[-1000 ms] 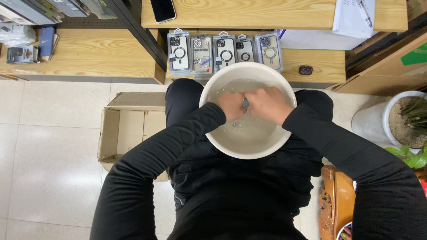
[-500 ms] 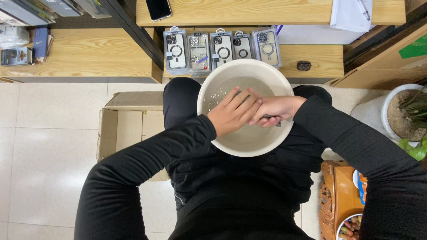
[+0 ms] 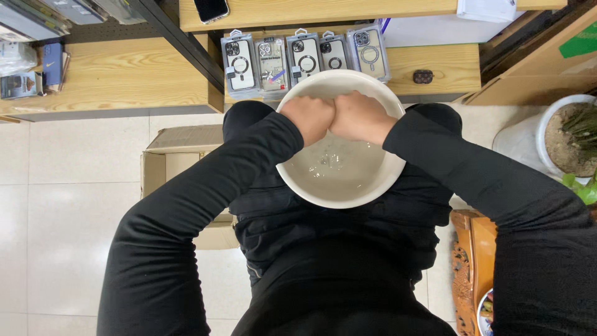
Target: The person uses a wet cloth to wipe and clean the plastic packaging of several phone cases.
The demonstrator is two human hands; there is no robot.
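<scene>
A large white bowl with clear water rests on my lap. My left hand and my right hand are pressed together over the far half of the bowl, knuckles up, fingers curled down toward the water. What lies between or under the hands is hidden. Both arms wear black sleeves.
Several packaged phone cases lean on a low wooden shelf just beyond the bowl. A phone lies on the shelf above. An open cardboard box sits on the tiled floor at left. A white plant pot stands at right.
Both hands have drawn together and moved to the far side of the bowl, turning knuckles up. One second ago they were apart at the bowl's middle.
</scene>
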